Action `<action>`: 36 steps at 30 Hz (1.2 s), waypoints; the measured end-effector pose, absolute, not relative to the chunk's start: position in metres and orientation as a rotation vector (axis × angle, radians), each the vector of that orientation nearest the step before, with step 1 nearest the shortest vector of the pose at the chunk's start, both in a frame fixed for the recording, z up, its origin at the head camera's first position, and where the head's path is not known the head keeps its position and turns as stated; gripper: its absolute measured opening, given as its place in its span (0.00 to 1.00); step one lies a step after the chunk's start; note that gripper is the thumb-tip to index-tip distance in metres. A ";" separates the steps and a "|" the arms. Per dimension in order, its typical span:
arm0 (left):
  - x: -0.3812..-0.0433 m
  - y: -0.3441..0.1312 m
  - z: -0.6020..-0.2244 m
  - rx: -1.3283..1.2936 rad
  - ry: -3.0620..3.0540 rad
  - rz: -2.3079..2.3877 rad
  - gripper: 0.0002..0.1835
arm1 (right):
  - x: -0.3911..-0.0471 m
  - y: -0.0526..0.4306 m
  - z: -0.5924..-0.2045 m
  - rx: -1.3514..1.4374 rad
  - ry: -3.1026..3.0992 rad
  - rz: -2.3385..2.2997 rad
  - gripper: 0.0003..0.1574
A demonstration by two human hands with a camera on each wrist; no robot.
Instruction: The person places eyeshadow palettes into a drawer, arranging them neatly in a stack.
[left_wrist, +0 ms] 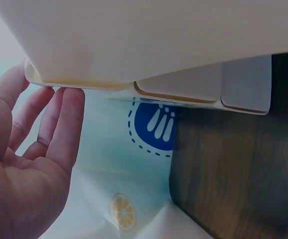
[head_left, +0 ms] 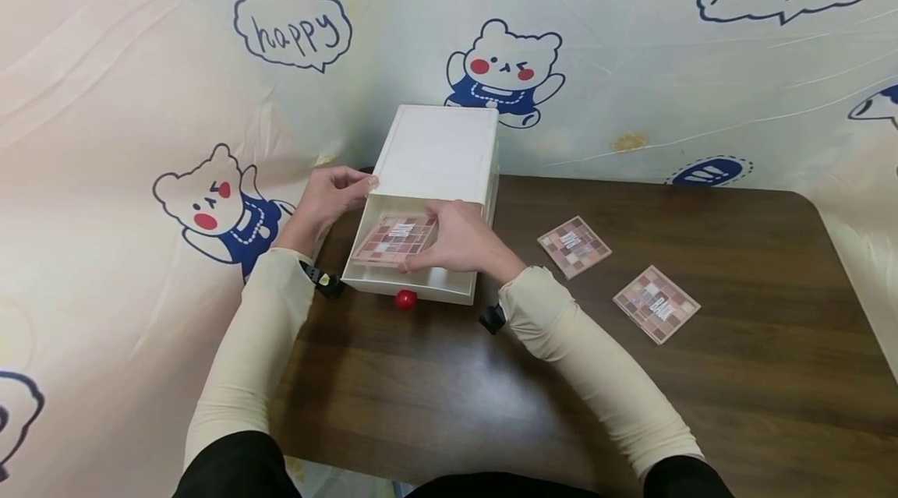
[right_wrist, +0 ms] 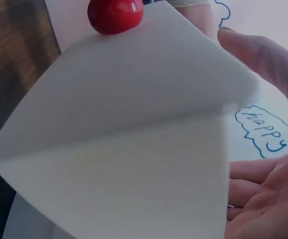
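A white drawer box (head_left: 438,151) stands on the table, its drawer (head_left: 449,286) pulled out toward me, with a round red knob (head_left: 405,300) on the front. Inside the drawer is a square eyeshadow palette (head_left: 398,239) with a pinkish checked cover. My right hand (head_left: 463,237) reaches over the drawer and holds the palette's right side, thumb at the near edge and fingers toward the far edge. In the right wrist view the drawer hides the palette. My left hand (head_left: 335,198) touches the box's left edge with fairly straight fingers (left_wrist: 67,124).
Two similar checked palettes, one nearer the box (head_left: 574,247) and one farther right (head_left: 656,305), lie flat on the dark wooden table (head_left: 744,249). A printed cloth (head_left: 617,54) with bears and "happy" bubbles hangs behind the table and on its left.
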State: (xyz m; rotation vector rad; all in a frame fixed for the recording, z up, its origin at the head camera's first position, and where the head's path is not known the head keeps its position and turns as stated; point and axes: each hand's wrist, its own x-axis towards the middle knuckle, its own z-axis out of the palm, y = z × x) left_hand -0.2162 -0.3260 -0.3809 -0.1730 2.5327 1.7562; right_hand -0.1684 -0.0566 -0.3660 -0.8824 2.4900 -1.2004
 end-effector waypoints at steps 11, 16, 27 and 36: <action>-0.216 -0.326 -0.383 -0.186 2.535 1.732 0.23 | -0.169 -0.065 -0.369 -0.924 2.552 -1.114 0.42; -0.217 -0.326 -0.383 -0.192 2.552 1.699 0.24 | -0.169 -0.065 -0.370 -0.927 2.591 -1.048 0.43; -0.209 -0.318 -0.369 -0.183 2.498 1.744 0.19 | -0.168 -0.065 -0.371 -0.922 2.561 -1.060 0.53; -0.203 -0.312 -0.356 -0.195 2.525 1.685 0.20 | -0.164 -0.060 -0.364 -0.915 2.538 -1.132 0.56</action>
